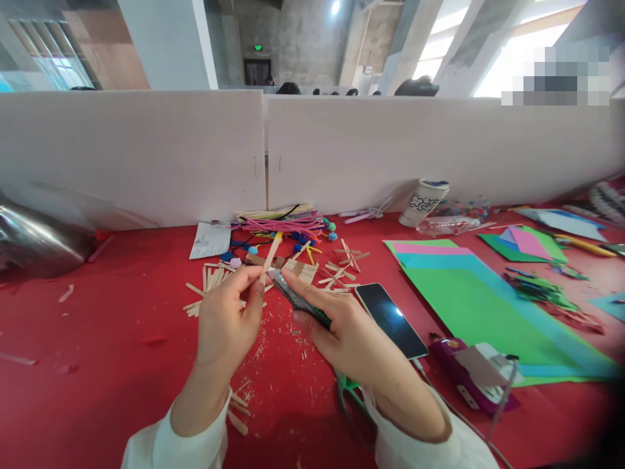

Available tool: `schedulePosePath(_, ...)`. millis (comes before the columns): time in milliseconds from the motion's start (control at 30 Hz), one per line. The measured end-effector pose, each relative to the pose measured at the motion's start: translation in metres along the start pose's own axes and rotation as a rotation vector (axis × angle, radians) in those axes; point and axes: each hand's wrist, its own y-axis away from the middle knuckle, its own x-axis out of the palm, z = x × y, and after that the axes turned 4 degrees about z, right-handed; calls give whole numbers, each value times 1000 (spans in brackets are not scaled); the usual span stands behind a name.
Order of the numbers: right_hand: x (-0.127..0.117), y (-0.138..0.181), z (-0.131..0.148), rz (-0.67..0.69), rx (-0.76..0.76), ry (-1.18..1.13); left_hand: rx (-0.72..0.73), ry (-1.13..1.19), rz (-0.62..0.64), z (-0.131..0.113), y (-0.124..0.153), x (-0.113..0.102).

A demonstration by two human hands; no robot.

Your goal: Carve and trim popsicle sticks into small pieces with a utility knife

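Note:
Between the thumb and fingers of my left hand a wooden craft stick is pinched, tilted upward. My right hand is closed around a utility knife, whose blade end meets or nearly meets the lower part of the stick. Wood shavings are scattered on the red table below both hands. Behind my left hand lies a pile of craft sticks. More sticks, some crossed into star shapes, lie beyond my right hand. Green-handled scissors are partly hidden under my right forearm.
A phone with a cable lies right of my right hand, near coloured paper sheets and a purple device. Pipe cleaners sit against the white partition. A paper cup leans there; a metal vessel is far left.

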Motion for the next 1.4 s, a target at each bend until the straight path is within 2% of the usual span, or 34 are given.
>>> schedulePosePath(100, 0, -4, -5, 31, 35, -106, -52, 105, 24, 2, -2, -1)
schedulePosePath(267, -1, -12, -13, 118, 70, -471, -151, 330, 55, 9, -4, -2)
schedulePosePath(533, 1, -16, -23, 214, 175, -881, -190, 420, 36, 11, -4, -7)
schedulePosePath(667, 1, -16, -23, 238, 186, -954, -221, 483, 36, 7, -6, -6)
schedulePosePath(733, 2, -16, -20, 167, 154, -926, -227, 502, 51, 5, -6, -5)
schedulePosePath(800, 5, -17, -15, 34, 128, -822, -217, 511, 83, 4, -5, -2)
schedulePosePath(967, 17, -17, -4, -359, 67, -312, -165, 430, 136, -2, 1, 4)
schedulePosePath(1067, 21, -17, -3, -496, -51, -81, -125, 356, 150, -7, 3, 7)
schedulePosePath(1200, 21, -17, -7, -513, -159, 43, -77, 313, 148, -12, 6, 9)
schedulePosePath(1400, 18, -17, -10, -465, -119, 119, 38, 242, 145, -14, 8, 8)
